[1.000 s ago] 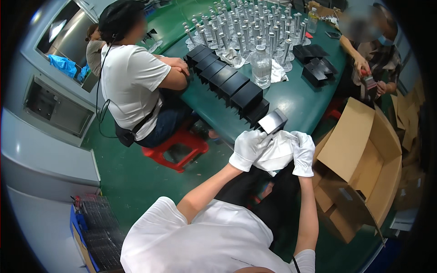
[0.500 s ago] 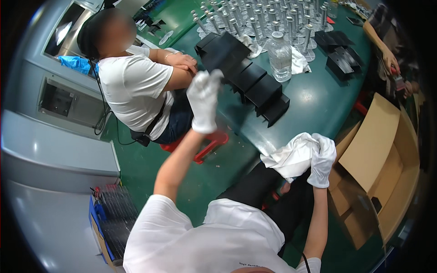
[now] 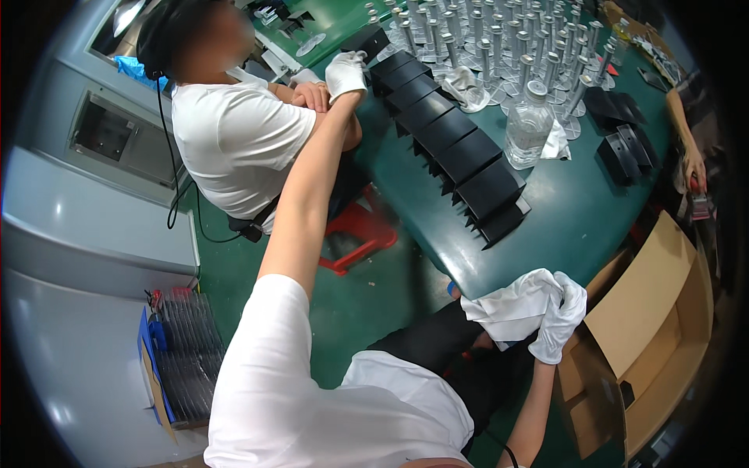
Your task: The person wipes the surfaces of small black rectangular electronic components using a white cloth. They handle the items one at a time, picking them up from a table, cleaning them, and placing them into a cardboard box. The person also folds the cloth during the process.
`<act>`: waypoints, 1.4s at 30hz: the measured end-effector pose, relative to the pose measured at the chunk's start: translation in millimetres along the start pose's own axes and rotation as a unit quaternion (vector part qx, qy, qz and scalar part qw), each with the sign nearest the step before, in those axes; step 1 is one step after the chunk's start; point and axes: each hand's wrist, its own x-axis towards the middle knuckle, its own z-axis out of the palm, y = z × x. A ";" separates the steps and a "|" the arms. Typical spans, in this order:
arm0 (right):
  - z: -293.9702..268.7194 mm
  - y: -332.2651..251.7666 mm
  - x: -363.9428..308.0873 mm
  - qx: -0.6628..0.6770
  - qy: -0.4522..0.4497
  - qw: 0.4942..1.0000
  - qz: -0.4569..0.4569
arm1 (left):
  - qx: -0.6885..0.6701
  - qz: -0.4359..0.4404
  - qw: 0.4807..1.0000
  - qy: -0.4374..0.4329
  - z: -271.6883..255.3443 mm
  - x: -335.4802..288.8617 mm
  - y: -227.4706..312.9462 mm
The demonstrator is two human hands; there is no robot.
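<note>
My left hand (image 3: 345,76), in a white glove, is stretched out to the far end of a row of black angular sheet parts (image 3: 454,139). Its fingers are closed on the edge of the farthest black part (image 3: 367,40), which sits slightly apart from the row. My right hand (image 3: 559,321), also gloved in white, grips a bunched white cloth (image 3: 507,306) above my lap, at the table's near edge. The cloth hides part of what lies beneath it.
On the green table (image 3: 577,222) stand a clear plastic bottle (image 3: 529,129), many metal posts on round bases (image 3: 524,51), a crumpled white cloth (image 3: 464,88) and more black parts (image 3: 624,152). A seated person (image 3: 234,140) is at left. An open carton (image 3: 647,312) stands at right.
My left hand has reached farther forward to the farthest black part and closed on it. The view has shifted; my right hand still grips the cloth.
</note>
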 end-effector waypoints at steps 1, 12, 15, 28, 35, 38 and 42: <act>0.3 0.1 0.5 -0.002 -0.001 1.000 0.001 | 0.068 -0.045 0.996 -0.030 3.0 -2.8 -4.3; 5.4 -1.0 -2.5 0.015 -0.014 1.000 -0.007 | 0.287 0.011 0.957 -0.037 -59.6 -28.0 -27.4; 4.0 1.3 -4.9 0.002 -0.004 1.000 0.007 | 0.230 -0.018 0.973 0.011 -35.3 -86.2 39.7; -29.6 -20.7 42.2 0.060 -0.163 0.983 0.051 | 0.051 0.082 0.948 -0.302 -61.6 -423.7 209.4; -50.7 -34.4 53.8 0.101 -0.260 0.947 0.159 | 0.125 0.114 0.916 -0.364 -32.3 -466.1 244.9; -49.5 -23.3 67.5 0.218 -0.227 0.932 0.178 | 0.043 0.028 0.956 -0.289 -35.6 -462.4 232.4; -55.0 1.0 93.5 0.093 -0.148 0.980 0.099 | 0.056 0.092 0.973 -0.206 -42.6 -430.1 236.4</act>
